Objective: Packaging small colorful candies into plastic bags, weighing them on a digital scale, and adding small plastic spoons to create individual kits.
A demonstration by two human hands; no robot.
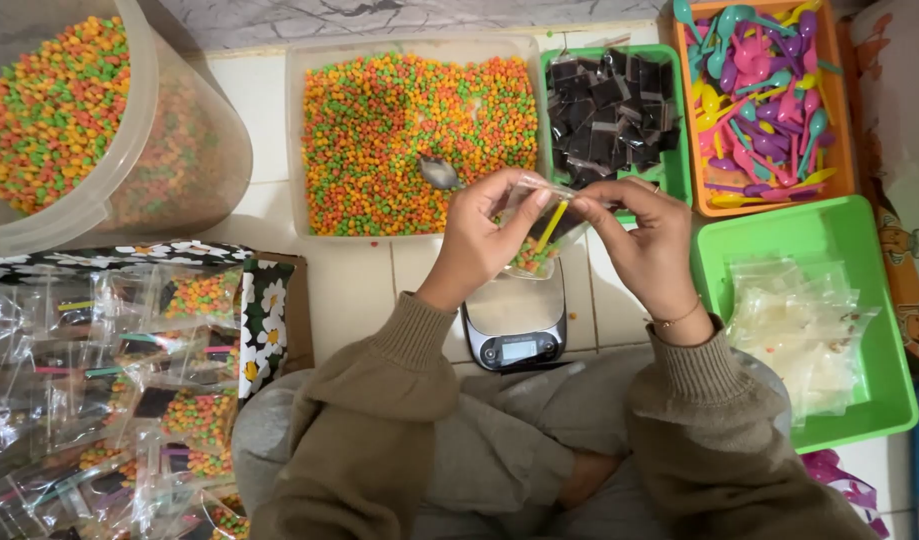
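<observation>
Both hands pinched shut on one small clear bag [535, 228], left hand [476, 240] and right hand [647, 250] each gripping the top edge, held just above the scale [514, 322]. Inside already: some coloured pellets at the bottom and a yellow spoon [551, 226] standing tilted; mouth apparently being pressed closed, though hard to tell for sure. Done so far, judging by the heap: many filled bags [129, 390] piled at the left, too many to count. Left over: a stack of empty bags in the green tray [884, 400], a clear tub [297, 140] full of pellets with one metal spoon [439, 172] in it, one bucket [149, 120] more, a tray of dark packets [609, 115], an orange tray [841, 120] of plastic spoons
</observation>
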